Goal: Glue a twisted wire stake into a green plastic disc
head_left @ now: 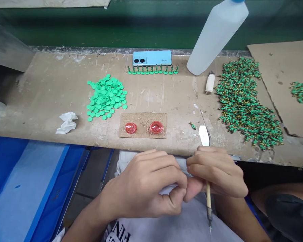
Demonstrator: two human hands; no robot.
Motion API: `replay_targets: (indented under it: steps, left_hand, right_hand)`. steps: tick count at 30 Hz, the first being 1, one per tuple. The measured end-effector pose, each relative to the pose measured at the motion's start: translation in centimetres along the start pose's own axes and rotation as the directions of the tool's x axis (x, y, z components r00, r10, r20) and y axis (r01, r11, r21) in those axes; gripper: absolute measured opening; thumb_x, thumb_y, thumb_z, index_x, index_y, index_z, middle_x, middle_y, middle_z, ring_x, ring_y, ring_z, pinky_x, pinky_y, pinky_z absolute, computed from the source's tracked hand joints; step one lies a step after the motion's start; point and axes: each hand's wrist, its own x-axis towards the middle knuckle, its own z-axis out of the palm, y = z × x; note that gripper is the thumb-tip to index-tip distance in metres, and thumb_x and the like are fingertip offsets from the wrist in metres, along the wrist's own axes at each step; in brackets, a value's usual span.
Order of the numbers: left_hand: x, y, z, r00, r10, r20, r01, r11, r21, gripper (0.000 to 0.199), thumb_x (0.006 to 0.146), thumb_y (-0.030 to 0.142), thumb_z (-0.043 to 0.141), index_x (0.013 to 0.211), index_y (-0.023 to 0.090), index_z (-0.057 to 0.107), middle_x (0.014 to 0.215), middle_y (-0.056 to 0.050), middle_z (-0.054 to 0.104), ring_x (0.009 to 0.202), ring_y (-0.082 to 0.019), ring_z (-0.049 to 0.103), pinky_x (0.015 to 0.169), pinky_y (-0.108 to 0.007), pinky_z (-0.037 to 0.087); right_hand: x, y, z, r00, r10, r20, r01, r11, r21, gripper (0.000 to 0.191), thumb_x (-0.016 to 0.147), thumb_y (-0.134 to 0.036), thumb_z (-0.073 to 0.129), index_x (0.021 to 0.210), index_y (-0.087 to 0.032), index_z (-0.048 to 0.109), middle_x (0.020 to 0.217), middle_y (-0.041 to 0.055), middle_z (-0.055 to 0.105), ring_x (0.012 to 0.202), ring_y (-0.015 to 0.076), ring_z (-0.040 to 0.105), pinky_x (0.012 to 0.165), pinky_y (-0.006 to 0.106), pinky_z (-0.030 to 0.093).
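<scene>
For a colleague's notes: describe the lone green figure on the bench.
On the long stained workbench, find the square board holding two red dishes. Just right of it lies a tiny green-and-yellow figure, by itself, unlike the hundreds heaped further right.

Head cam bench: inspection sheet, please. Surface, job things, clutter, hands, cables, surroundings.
Surface: scuffed tan wooden bench.
Job's things: white fabric; thin wooden-handled tool.
Clutter: heap of small green-and-yellow pieces; pile of round green discs; two red dishes on a brown board; crumpled white tissue; light-blue phone.
Grippers: left hand grips the fabric; right hand holds the tool.
Cables: nothing seen.
Surroundings: blue panel, left; cardboard sheet, right.
</scene>
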Motion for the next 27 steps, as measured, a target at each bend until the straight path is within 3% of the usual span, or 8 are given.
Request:
replay_targets:
  steps: [3,9,15,19,27]
  left_hand:
    - [-0.2,-0.4,0.4,1.000,-0.025,0.003,0.025,0.994,-0.111,0.015,0.082,0.003,0.062,0.083,0.019,0.063,0.075,0.002,0.067,0.069,-0.012,0.062,0.067,-0.026,0.049]
    - [-0.2,-0.5,1.0,0.994,-0.106,0.002,0.103,0.964,-0.245,0.015,0.079,0.005,0.062,0.080,0.020,0.060,0.073,0.002,0.067,0.065,-0.012,0.061,0.065,-0.026,0.050]
    - [-0.1,-0.5,1.8,0.981,-0.187,-0.044,0.155,0.904,-0.399,0.014,0.075,0.005,0.062,0.076,0.019,0.059,0.070,0.003,0.063,0.061,-0.009,0.055,0.057,-0.021,0.044]
    - [0.0,-0.5,2.3,0.967,-0.255,-0.031,0.210,0.855,-0.474,0.012,0.074,0.007,0.062,0.075,0.019,0.059,0.069,0.002,0.064,0.060,-0.010,0.057,0.057,-0.021,0.047]
    - [-0.1,-0.5,2.4,0.953,-0.302,0.006,0.259,0.809,-0.528,0.012,0.074,0.007,0.064,0.075,0.018,0.062,0.068,0.003,0.065,0.060,-0.009,0.057,0.059,-0.019,0.049]
  right_hand:
    - [0.7,-0.1,-0.1,0.998,-0.010,-0.054,0.015,0.996,0.093,0.028,0.111,-0.047,0.059,0.104,-0.021,0.064,0.076,0.0003,0.064,0.060,0.0135,0.059,0.057,0.033,0.039]
    - [0.3,0.0,0.1,0.999,-0.021,-0.049,0.024,0.998,0.061,0.031,0.110,-0.051,0.059,0.101,-0.022,0.065,0.075,0.0001,0.062,0.058,0.0139,0.057,0.056,0.034,0.039]
    - [0.8,-0.3,0.3,0.996,-0.014,-0.087,0.024,0.993,0.115,0.022,0.114,-0.033,0.051,0.102,-0.021,0.065,0.078,0.0011,0.065,0.059,0.0141,0.057,0.055,0.035,0.036]
    - [1.4,-0.7,0.0,0.997,-0.017,-0.075,0.025,0.993,0.113,0.022,0.114,-0.024,0.048,0.101,-0.019,0.064,0.079,0.0029,0.066,0.059,0.0148,0.056,0.055,0.036,0.032]
    - [1.5,-0.7,0.1,0.995,-0.040,-0.090,0.050,0.992,0.115,0.023,0.113,-0.023,0.049,0.098,-0.016,0.064,0.078,0.0042,0.065,0.059,0.0155,0.054,0.054,0.037,0.032]
